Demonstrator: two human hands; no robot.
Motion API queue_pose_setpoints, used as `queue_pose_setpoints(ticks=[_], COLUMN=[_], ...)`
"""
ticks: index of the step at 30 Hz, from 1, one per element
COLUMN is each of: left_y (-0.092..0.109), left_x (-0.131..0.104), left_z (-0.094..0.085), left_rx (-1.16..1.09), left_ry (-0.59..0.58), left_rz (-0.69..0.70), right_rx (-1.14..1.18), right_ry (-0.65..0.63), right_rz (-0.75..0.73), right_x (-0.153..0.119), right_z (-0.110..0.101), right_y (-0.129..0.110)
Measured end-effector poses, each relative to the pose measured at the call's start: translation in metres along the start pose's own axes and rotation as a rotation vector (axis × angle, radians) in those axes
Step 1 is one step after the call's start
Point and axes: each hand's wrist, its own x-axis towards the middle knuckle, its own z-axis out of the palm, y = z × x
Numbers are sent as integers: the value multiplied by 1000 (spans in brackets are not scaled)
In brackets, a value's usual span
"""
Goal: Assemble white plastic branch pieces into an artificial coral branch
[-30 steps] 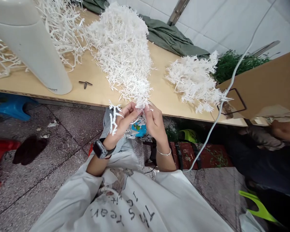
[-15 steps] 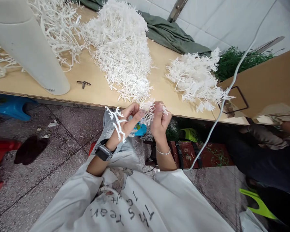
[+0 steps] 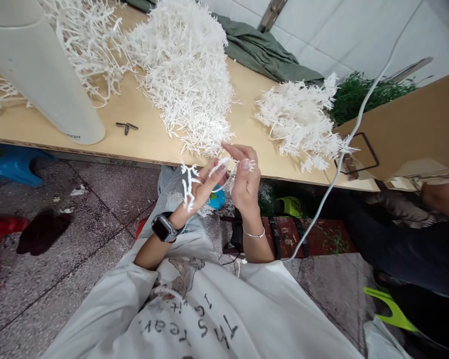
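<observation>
My left hand, with a watch on its wrist, pinches white plastic sprigs between thumb and fingers. A thicker branched white stem sticks out over the back of that hand. Close beside it, my right hand grips small white sprigs at its fingertips, its index finger stretched toward the left. Thin white strands span the gap between both hands. Just beyond the table edge from them lies a large heap of white sprigs. A smaller white bunch is on the table to the right.
A pale bottle stands at the left, near branching white stems and dark seeds. A white cable hangs across the right side. Green sprigs and cardboard are at the right, with another person's arm below.
My right hand's index finger has lifted and stretched out leftward. The thick stem over my left hand has turned more upright. The held sprigs have shifted, with strands now spanning between the hands.
</observation>
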Motion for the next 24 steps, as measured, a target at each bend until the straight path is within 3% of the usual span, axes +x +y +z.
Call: queue_pose_setpoints(ticks=[3,7,11,15,17,19,22,24], left_y=[7,19,31,42,45,46,40,34], left_x=[-2,-11,-18,-18,-18,-19,-24,-27], left_z=[-2,-5,-3,-4,-8,-12,-13,-10], left_rx=[27,248,502,516,520,475,244,59], left_ry=[-86,-13,32,-73,-131,-164,-335,-384], left_rz=[-36,80,326,366,343,257,-12,-181], right_rx=[159,268,248,239,126,-18,-41,53], right_ry=[-158,-331,-372,-298,-200,-181,-252,-258], right_rz=[91,196,101,70,14,-85,-218,-218], right_x=[1,-1,-3,-5,-6,-7,-6,-6], right_z=[-6,-12,-10,-6,-10,-16,-26,-30], right_y=[-5,-12,-19,-19,-16,-15,-15,-17])
